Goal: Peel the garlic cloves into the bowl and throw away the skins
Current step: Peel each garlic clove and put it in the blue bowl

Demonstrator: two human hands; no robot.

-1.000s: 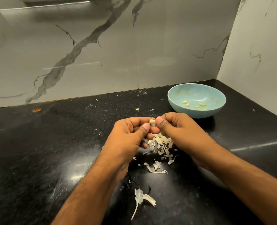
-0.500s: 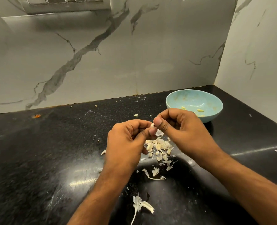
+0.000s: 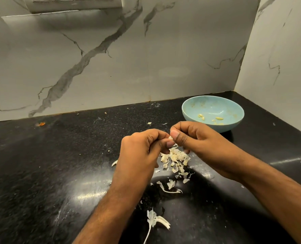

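Both hands meet over the middle of the black bench (image 3: 40,173), above the skin pile. Left hand (image 3: 139,155): fingers curled, thumb and forefinger pinching a garlic clove (image 3: 170,137). Right hand (image 3: 199,147): fingers curled too, thumb tip pressed on the same clove from the other side. Only a small pale sliver of the clove shows between the two thumbs; can't tell how much skin is left on it.

Blue bowl (image 3: 234,110) sits in the bench's far right corner, close to both walls, just beyond the right hand and not touching it. A few peeled cloves (image 3: 219,118) lie in its bottom.

Loose skins (image 3: 176,159) are heaped on the bench directly under the hands, with strays trailing toward the near edge. One bigger skin piece with a stem (image 3: 155,221) lies apart, close to the near edge between the forearms. Small flecks are scattered toward the back edge; an orange scrap (image 3: 41,123) sits near the back left edge.

Marble-pattern wall (image 3: 111,67) behind and to the right.
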